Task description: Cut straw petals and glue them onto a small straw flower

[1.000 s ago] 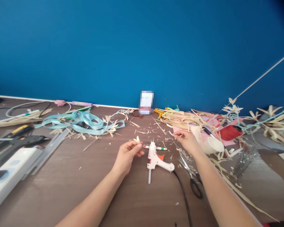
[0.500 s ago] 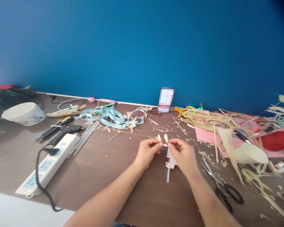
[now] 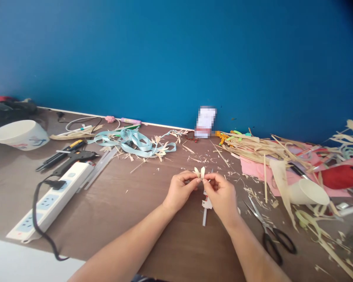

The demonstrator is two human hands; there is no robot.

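My left hand (image 3: 179, 190) and my right hand (image 3: 222, 196) meet above the brown table (image 3: 111, 203), fingertips pinched together. Between them stand small pale straw petals (image 3: 200, 172), each hand gripping a piece and pressing them against each other. Under my right hand lies a white glue gun (image 3: 206, 205), mostly hidden, with only its glue stick and part of the body showing.
Black-handled scissors (image 3: 272, 233) lie to the right. Dried straw strips (image 3: 253, 147), pink paper and a white paper cup (image 3: 308, 192) crowd the far right. Light blue ribbon (image 3: 135, 141), a black glue gun (image 3: 73, 158), a white power strip (image 3: 51, 197) and a white bowl (image 3: 19, 134) sit left.
My right hand came in from the right with a petal and joined my left hand over the glue gun. The petals now touch. The camera view turned left.
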